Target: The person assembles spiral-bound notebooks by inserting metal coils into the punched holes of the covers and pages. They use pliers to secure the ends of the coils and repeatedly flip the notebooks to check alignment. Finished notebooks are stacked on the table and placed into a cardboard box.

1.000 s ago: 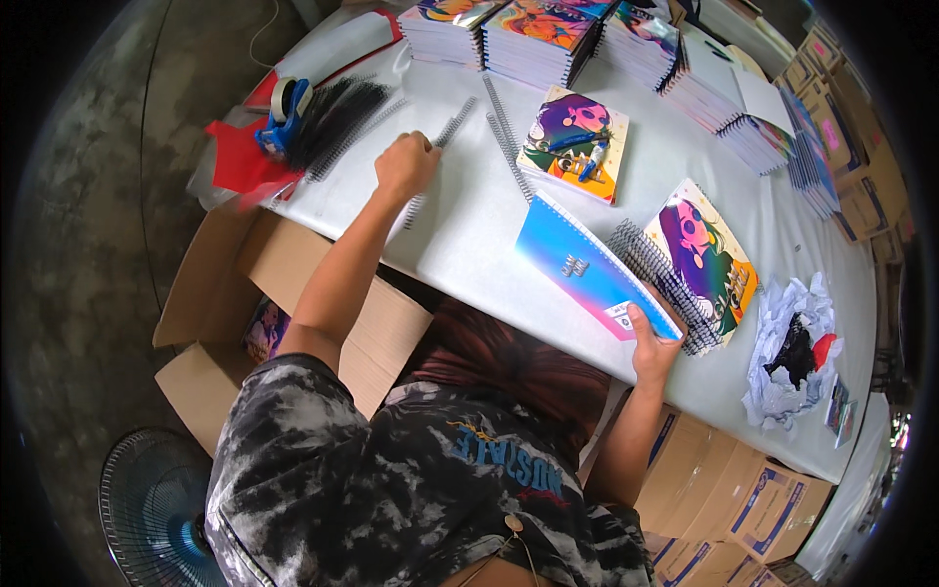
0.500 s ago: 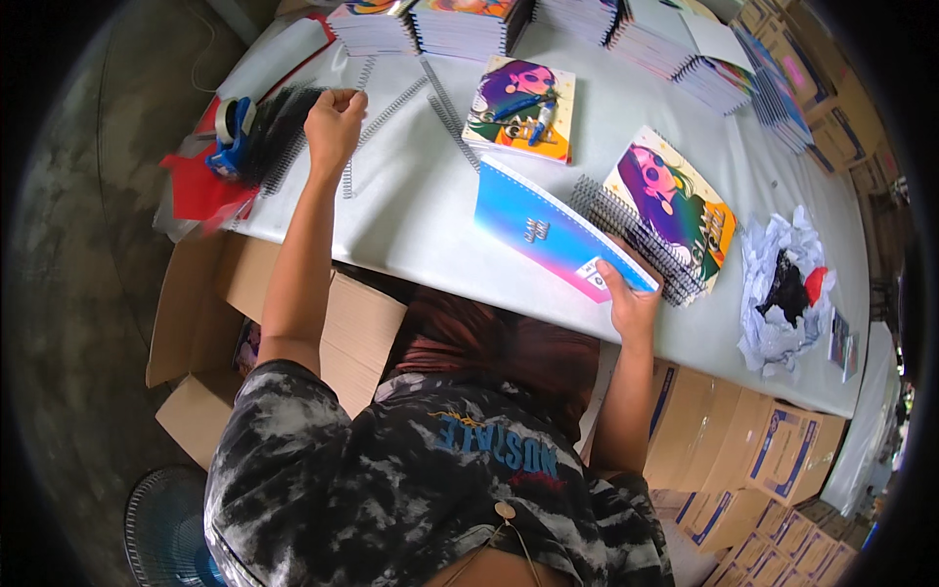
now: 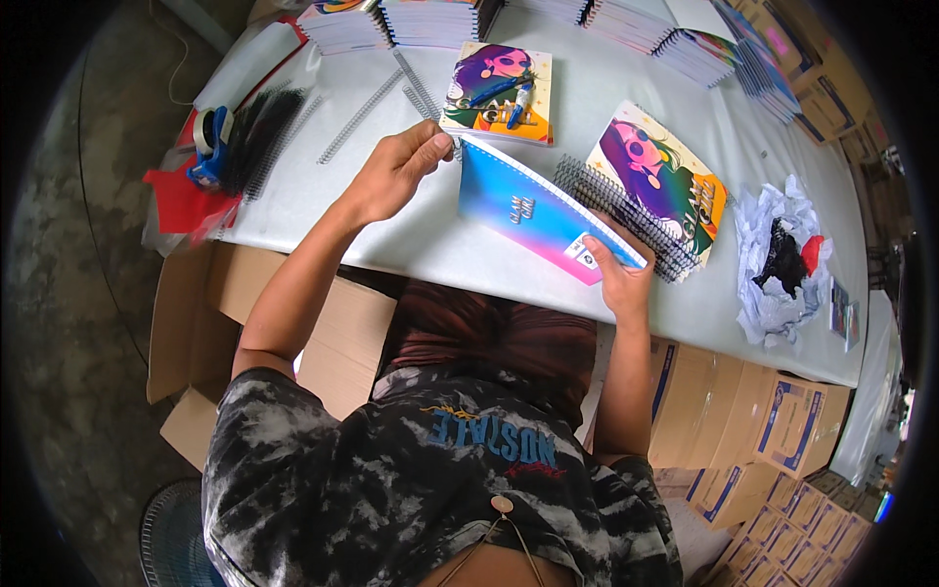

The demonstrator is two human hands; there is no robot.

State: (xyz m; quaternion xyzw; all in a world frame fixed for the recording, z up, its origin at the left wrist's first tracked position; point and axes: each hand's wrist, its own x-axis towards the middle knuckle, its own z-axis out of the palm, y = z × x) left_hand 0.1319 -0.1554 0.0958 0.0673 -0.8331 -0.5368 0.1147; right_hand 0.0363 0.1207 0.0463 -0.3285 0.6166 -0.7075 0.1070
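Since the earlier frame, my left hand [image 3: 403,172] has swung right, from near the black coil pile [image 3: 256,142] to the far left corner of the blue-pink notebook [image 3: 514,201], fingers pinching a wire coil [image 3: 457,150]. My right hand [image 3: 624,282] clasps the notebook's near right end, over the white table [image 3: 411,245].
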